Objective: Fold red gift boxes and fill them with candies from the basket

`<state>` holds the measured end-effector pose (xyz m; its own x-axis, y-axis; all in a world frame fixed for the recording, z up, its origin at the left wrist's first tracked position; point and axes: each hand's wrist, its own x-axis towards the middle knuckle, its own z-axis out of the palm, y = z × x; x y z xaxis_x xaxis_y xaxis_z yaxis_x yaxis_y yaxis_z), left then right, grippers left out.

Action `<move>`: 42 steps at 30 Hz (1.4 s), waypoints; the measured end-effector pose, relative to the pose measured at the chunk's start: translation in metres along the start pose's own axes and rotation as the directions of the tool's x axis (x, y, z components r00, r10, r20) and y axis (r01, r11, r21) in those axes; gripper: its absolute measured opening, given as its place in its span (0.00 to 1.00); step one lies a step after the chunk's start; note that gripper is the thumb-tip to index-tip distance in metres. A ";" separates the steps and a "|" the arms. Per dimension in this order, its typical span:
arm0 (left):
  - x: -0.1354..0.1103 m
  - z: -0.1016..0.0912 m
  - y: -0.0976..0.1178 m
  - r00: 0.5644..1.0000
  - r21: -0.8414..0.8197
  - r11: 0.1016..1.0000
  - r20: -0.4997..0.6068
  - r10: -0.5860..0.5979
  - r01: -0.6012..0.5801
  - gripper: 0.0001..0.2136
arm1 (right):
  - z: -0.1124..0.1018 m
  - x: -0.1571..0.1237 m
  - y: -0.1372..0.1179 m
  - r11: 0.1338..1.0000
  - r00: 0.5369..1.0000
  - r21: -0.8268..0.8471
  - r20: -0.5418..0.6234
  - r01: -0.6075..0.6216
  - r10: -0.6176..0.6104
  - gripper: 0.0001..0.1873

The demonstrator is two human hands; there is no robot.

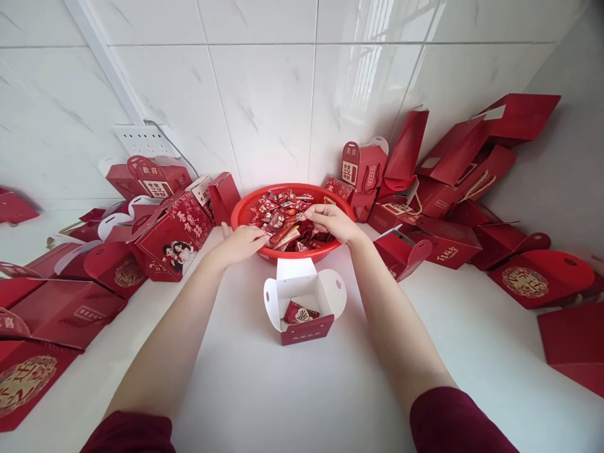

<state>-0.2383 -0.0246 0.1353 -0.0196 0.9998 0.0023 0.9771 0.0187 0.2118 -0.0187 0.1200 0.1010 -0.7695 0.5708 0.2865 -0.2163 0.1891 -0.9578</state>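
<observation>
A red plastic basket (293, 254) full of small red wrapped candies (278, 217) stands against the wall. At its left rim is my left hand (243, 243), fingers stretched over the candies and thumb apart. My right hand (331, 221) reaches over the right rim with thumb and fingertips pinched together above the candies; what they hold, if anything, is too small to make out. Between my forearms, a small gift box (304, 333) stands open, its white flaps spread. One red candy packet (301, 313) with gold lettering lies inside it.
Red gift boxes crowd the left side, including one with a printed couple (172, 236). More red boxes (446, 242) are piled at the right, some with rope handles. A white tiled wall (264, 107) rises behind, with a power socket (144, 139) and cable.
</observation>
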 end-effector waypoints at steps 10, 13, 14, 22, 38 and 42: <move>0.002 0.011 0.025 0.987 0.071 0.985 -0.005 0.160 -0.160 0.23 | -0.003 0.001 0.004 0.994 0.997 -0.090 -0.043 0.065 -0.069 0.16; 0.007 0.013 0.021 0.999 0.097 0.995 -0.035 0.030 -0.026 0.25 | -0.003 0.001 0.004 0.993 0.997 -0.110 -0.049 0.054 -0.059 0.16; 0.009 0.014 0.019 0.999 0.123 0.992 -0.049 -0.015 0.021 0.25 | -0.002 0.001 0.003 0.992 0.997 -0.118 -0.049 0.052 -0.058 0.16; 0.010 0.017 0.020 0.983 0.257 0.952 -0.120 -0.141 0.168 0.26 | 0.003 -0.001 -0.005 0.962 0.999 -0.271 -0.030 -0.021 0.013 0.14; 0.012 0.021 0.015 0.986 0.238 0.959 -0.102 -0.130 0.151 0.25 | 0.019 0.000 -0.018 0.782 0.892 -0.619 0.313 -0.068 0.326 0.21; 0.013 0.021 0.013 0.988 0.217 0.966 -0.096 -0.124 0.143 0.25 | 0.011 0.000 -0.008 0.908 0.945 -0.382 0.196 -0.172 0.262 0.18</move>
<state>-0.2210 -0.0113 0.1175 -0.1612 0.9844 0.0701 0.9868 0.1621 -0.0073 -0.0237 0.1100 0.1088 -0.9018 0.4319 0.0156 0.1655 0.3785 -0.9107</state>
